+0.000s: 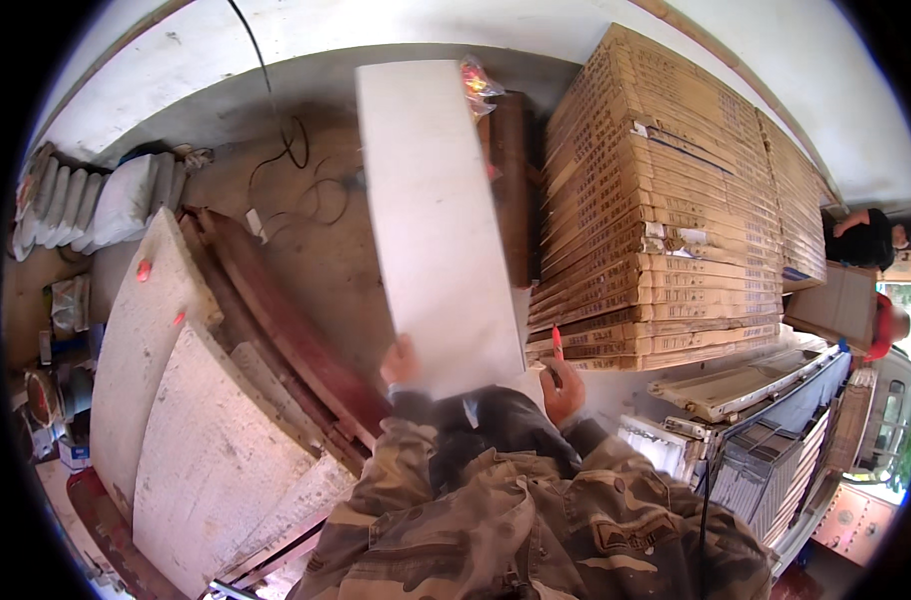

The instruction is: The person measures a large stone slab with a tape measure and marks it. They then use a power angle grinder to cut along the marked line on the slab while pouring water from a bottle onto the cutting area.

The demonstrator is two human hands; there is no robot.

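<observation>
left hand [401, 362] on a board [438, 210], right hand [562, 388] with a red tool [558, 343]
left grasps its near left edge; right clasps the tool just beside the opposite edge. the board stretches ahead between them; cartons [676, 200] stack beyond the right hand, slabs [211, 430] left of the left.

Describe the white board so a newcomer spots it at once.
Find the tall carton stack right of centre. Left of it, a long white board runs up mid-picture, the left hand at its left edge. Unlike the stained slabs farther left, it looks nearly unmarked.
</observation>
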